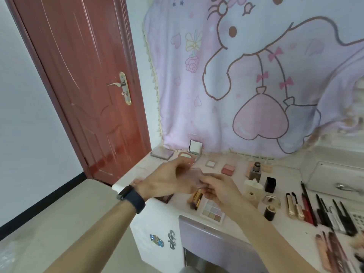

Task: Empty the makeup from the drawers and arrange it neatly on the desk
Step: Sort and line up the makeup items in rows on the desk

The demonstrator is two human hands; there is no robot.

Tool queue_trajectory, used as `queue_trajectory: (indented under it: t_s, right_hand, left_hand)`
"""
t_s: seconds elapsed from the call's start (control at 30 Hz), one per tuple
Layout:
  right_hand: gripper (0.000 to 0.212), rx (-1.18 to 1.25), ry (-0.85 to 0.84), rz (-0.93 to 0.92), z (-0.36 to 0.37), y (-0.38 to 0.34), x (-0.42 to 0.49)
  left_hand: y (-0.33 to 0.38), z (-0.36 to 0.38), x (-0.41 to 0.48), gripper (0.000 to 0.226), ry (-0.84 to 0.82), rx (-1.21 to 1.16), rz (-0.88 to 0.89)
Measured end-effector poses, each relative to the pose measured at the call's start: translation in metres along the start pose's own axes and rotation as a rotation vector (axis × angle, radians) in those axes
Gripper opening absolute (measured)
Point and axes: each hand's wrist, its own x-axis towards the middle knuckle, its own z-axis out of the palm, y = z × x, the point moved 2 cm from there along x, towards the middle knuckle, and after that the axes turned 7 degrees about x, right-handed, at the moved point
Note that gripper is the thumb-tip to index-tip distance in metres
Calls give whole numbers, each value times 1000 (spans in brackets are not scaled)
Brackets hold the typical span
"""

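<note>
Head view: over the left part of a white desk (284,179) the two hands meet. The left hand (171,179), with a dark smartwatch (131,198) on its wrist, curls fingers and thumb round a pale pink translucent case (194,174), which is blurred and held clear of the desktop. The right hand (221,191) comes in from five o'clock with its back to the camera. Its fingers are bent under at the case's near right edge, but I cannot tell whether they pinch it.

At six o'clock of the hands lie gold-handled brushes (196,200), and just beside them a white palette of pastel squares (211,212). A dark brown palette (167,198) shows under the left wrist. At twelve o'clock an open square mirror compact (195,149) stands upright, with a flat lilac palette (162,154) at its nine o'clock.

Toward three o'clock sit a small white square compact (211,163), a pink blush pan (228,168), a brown bottle with a grey cap (256,170), a black cube (270,184) and a cream bottle (253,189). Beyond them is a row of dark pencils and gold tubes (315,209). A lilac panel (206,233) juts out below the desk edge. A red-brown door (88,75) is at ten o'clock, and a pink cartoon cloth (256,75) hangs on the wall behind.
</note>
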Motion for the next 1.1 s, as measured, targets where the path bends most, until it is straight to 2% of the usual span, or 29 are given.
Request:
queue_trajectory:
  t_s: [0.13, 0.2, 0.27, 0.37, 0.57, 0.77, 0.83, 0.93, 1.0, 1.1]
  right_hand:
    - [9, 274, -19, 74, -22, 8, -20]
    - [17, 388, -60, 127, -30, 13, -30]
    - [23, 431, -62, 149, -38, 15, -36]
    - [18, 427, -68, 138, -47, 15, -41]
    - [21, 261, -117, 121, -55, 13, -42]
    - [45, -83, -261, 36, -49, 4, -51]
    - [42, -147, -270, -2, -47, 2, -53]
    - [25, -131, -286, -27, -48, 1, -54]
    - [20, -140, -293, -55, -50, 1, -55]
    - [33, -239, -301, -114, -48, 3, -58]
  left_hand:
    - [10, 26, -16, 79, 158, -145, -34]
    - [15, 40, -21, 85, 191, -170, -18]
    - [22, 49, -26, 83, 229, -146, 11]
    - [29, 57, -30, 79, 262, -129, 24]
    - [37, 65, -35, 83, 323, -101, 78]
    - [39, 61, -38, 83, 265, 129, 143]
    - [39, 61, -39, 83, 236, 199, 159]
    - [38, 62, -43, 83, 195, 246, 173]
    - [36, 63, -45, 81, 159, 104, 153]
    - [29, 65, -45, 72, 109, -287, 28]
